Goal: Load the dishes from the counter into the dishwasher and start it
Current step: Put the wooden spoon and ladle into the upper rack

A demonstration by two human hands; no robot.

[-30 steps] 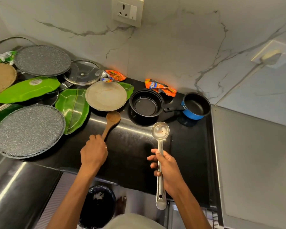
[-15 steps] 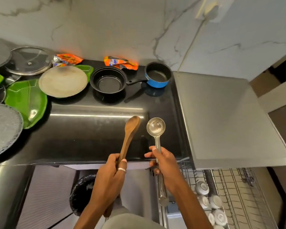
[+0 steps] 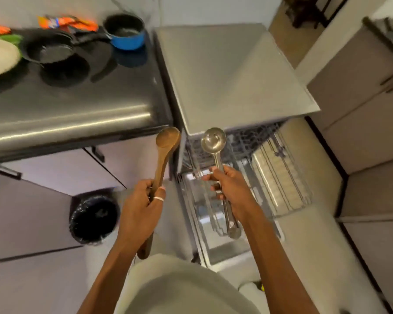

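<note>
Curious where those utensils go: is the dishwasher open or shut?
Open: the dishwasher shows its wire rack pulled out.

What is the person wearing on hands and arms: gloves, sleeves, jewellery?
Both forearms are bare, with no sleeves, gloves or watch in view. The left hand wears a thin silver ring; the right hand wears nothing. A pale grey shirt shows below.

Wooden spoon (image 3: 166, 148), steel ladle (image 3: 214, 141) held upright, bowls up, above open dishwasher (image 3: 225, 71).
</note>
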